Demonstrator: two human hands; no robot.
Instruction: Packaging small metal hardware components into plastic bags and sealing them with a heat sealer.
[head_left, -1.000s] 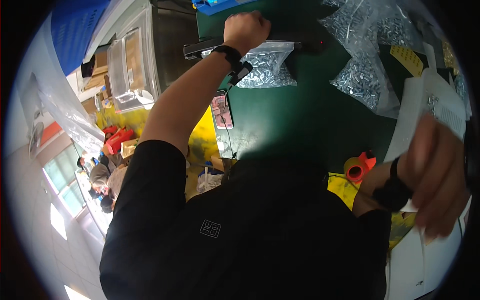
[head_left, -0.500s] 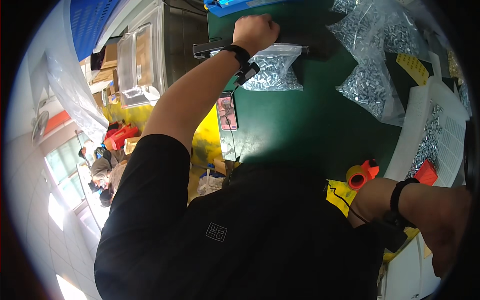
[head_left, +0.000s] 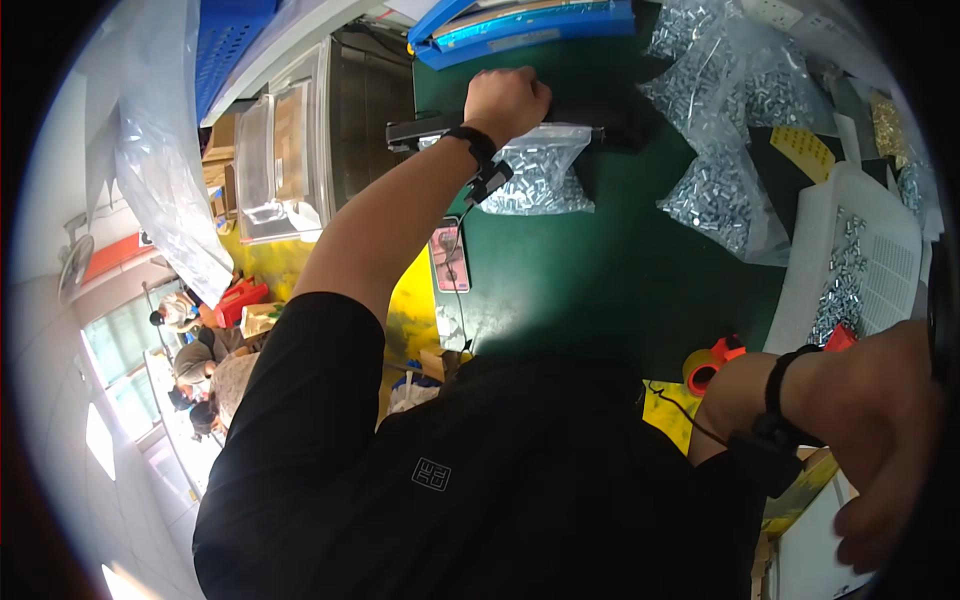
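Observation:
My left hand point(head_left: 507, 103) is closed in a fist on the long black bar of what looks like a bag sealer point(head_left: 408, 132), near the far side of the table. Below the bar lies a clear plastic bag point(head_left: 543, 175) full of small silvery metal sleeves, its mouth edge at the bar. What is under the fist is hidden. At the right edge my right hand point(head_left: 885, 440) hangs with its fingers loosely apart and nothing visible in them. It is nearest to a white plastic tray point(head_left: 805, 270) holding loose metal pieces point(head_left: 845, 285) and a red object point(head_left: 840, 337).
Filled bags of metal parts point(head_left: 720, 195) lie at the far right beside a yellow label sheet point(head_left: 803, 152). A phone point(head_left: 450, 255) lies by the table's left edge, a tape roll point(head_left: 703, 372) near the front. Blue bins point(head_left: 530, 35) stand at the back. People sit far left.
The whole view has shifted slightly, so the table's things sit lower. My left fist stays on the bar. My right hand has turned, its fingers now showing more.

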